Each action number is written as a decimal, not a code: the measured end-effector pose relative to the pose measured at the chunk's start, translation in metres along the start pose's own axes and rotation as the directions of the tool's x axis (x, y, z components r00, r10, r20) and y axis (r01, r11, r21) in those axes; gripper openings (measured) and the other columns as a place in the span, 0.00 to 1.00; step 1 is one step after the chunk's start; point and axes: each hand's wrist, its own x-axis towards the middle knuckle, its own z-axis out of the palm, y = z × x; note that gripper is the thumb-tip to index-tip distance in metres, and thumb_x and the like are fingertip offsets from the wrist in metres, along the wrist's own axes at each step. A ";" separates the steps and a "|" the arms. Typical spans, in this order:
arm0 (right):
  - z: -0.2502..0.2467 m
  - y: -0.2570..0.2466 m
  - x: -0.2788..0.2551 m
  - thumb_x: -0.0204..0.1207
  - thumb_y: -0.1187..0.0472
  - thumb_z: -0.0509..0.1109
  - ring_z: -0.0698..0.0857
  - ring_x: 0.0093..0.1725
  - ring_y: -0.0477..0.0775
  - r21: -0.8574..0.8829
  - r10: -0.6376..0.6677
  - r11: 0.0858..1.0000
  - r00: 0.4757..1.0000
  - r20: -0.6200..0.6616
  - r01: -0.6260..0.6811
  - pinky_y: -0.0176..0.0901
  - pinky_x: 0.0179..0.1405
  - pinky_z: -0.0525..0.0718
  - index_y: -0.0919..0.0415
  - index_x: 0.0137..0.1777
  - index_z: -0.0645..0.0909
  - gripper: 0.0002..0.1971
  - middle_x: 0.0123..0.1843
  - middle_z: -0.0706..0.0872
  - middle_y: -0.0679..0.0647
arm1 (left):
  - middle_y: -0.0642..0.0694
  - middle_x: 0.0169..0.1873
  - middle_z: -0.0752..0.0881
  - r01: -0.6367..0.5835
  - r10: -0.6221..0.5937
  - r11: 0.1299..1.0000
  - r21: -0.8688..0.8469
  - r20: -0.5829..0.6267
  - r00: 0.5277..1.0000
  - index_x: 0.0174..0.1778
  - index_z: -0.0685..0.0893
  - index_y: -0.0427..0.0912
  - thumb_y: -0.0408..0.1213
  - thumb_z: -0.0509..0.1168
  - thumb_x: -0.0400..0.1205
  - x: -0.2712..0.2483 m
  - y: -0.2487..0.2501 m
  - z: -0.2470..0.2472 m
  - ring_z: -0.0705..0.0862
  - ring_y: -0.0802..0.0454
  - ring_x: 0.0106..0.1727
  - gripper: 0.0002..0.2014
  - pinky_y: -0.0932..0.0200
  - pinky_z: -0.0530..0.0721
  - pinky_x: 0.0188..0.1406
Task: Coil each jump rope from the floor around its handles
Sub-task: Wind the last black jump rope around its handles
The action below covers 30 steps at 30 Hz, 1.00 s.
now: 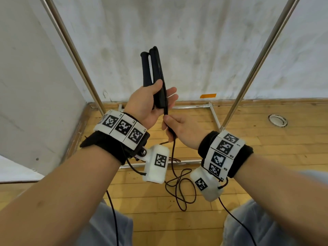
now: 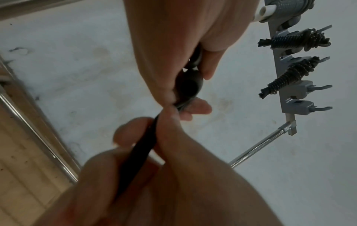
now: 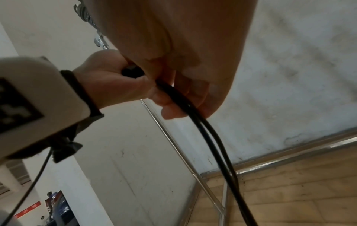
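Two black jump rope handles [image 1: 154, 73] stand side by side, pointing up, in my left hand [image 1: 150, 102], whose thumb and fingers curl round their lower ends [image 2: 190, 85]. Just below, my right hand [image 1: 179, 128] pinches the dark cord [image 1: 167, 119] where it leaves the handles. In the right wrist view two strands of the cord [image 3: 210, 137] run down from my right hand [image 3: 185, 85]. The rest of the cord [image 1: 179, 187] hangs to the wooden floor in loose loops.
A metal rack frame [image 1: 74, 50] slants up on both sides before a white wall. A grey hook bar [image 2: 286, 76] on the rack holds two coiled jump ropes [image 2: 289, 73]. A round floor fitting [image 1: 276, 120] lies at the right. Wrist camera cables [image 1: 113, 219] dangle near my knees.
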 end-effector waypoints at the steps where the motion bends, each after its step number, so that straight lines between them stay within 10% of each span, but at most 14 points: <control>1: 0.001 0.001 0.000 0.86 0.50 0.52 0.80 0.30 0.52 0.009 0.013 1.000 1.000 0.018 -0.013 0.49 0.41 0.79 0.59 0.34 0.78 0.23 0.27 0.81 0.55 | 0.42 0.35 0.90 -0.003 0.003 1.000 -0.008 -0.010 1.000 0.56 0.77 0.36 0.38 0.59 0.87 -0.001 0.001 0.000 0.89 0.49 0.33 0.09 0.57 0.88 0.34; 7: -0.001 0.014 0.000 0.82 0.42 0.57 0.74 0.28 0.49 -0.132 0.065 0.989 0.998 0.001 -0.064 0.43 0.34 0.74 0.55 0.30 0.72 0.22 0.26 0.76 0.48 | 0.46 0.29 0.81 -0.251 0.317 0.910 0.329 -0.168 0.933 0.46 0.78 0.39 0.35 0.63 0.84 0.001 0.013 -0.006 0.80 0.52 0.25 0.03 0.55 0.86 0.32; 12: -0.022 0.021 0.001 0.81 0.48 0.62 0.71 0.26 0.46 -0.416 0.070 0.907 0.997 -0.018 -0.072 0.38 0.27 0.68 0.50 0.32 0.72 0.16 0.26 0.73 0.45 | 0.48 0.40 0.82 -0.197 0.573 0.358 0.912 -0.048 0.818 0.56 0.76 0.46 0.39 0.63 0.83 0.010 0.022 -0.036 0.85 0.46 0.39 0.08 0.45 0.87 0.42; 15: -0.037 0.018 0.001 0.82 0.47 0.60 0.71 0.24 0.45 -0.462 0.005 0.887 1.000 -0.031 -0.019 0.38 0.26 0.66 0.48 0.31 0.71 0.17 0.25 0.71 0.44 | 0.46 0.44 0.82 -0.056 0.486 0.030 0.998 0.034 0.873 0.64 0.73 0.44 0.43 0.62 0.83 0.013 0.024 -0.053 0.83 0.45 0.41 0.14 0.50 0.82 0.40; 21: -0.053 0.006 0.005 0.83 0.49 0.59 0.74 0.29 0.41 -0.531 -0.210 0.845 0.955 -0.210 0.069 0.34 0.27 0.64 0.53 0.42 0.79 0.13 0.29 0.76 0.43 | 0.46 0.38 0.86 -0.091 0.069 0.002 0.996 0.091 0.993 0.57 0.73 0.51 0.66 0.65 0.74 0.004 0.005 -0.053 0.88 0.50 0.33 0.26 0.56 0.87 0.25; 24: -0.050 -0.005 0.005 0.83 0.51 0.59 0.76 0.32 0.43 -0.552 -0.313 0.816 0.934 -0.171 0.173 0.36 0.32 0.67 0.56 0.45 0.81 0.13 0.33 0.79 0.45 | 0.50 0.38 0.85 -0.147 -0.018 -0.217 0.965 0.146 0.989 0.54 0.75 0.52 0.71 0.67 0.68 0.001 -0.007 -0.045 0.86 0.52 0.34 0.29 0.54 0.84 0.28; 27: -0.044 -0.016 0.003 0.83 0.51 0.58 0.78 0.38 0.48 -0.623 -0.398 0.738 0.913 -0.090 0.260 0.39 0.37 0.69 0.57 0.49 0.83 0.15 0.39 0.83 0.49 | 0.52 0.36 0.83 -0.204 -0.059 -0.389 0.899 0.197 0.979 0.54 0.76 0.52 0.64 0.66 0.74 -0.003 -0.029 -0.037 0.82 0.54 0.36 0.23 0.57 0.79 0.32; 30: -0.050 -0.016 0.003 0.81 0.45 0.59 0.78 0.38 0.49 -0.692 -0.392 0.691 0.913 -0.113 0.211 0.41 0.37 0.71 0.55 0.46 0.85 0.17 0.37 0.83 0.48 | 0.52 0.37 0.80 -0.218 -0.104 -0.355 0.909 0.193 0.976 0.65 0.72 0.51 0.45 0.63 0.80 -0.007 -0.043 -0.031 0.81 0.53 0.38 0.17 0.53 0.84 0.39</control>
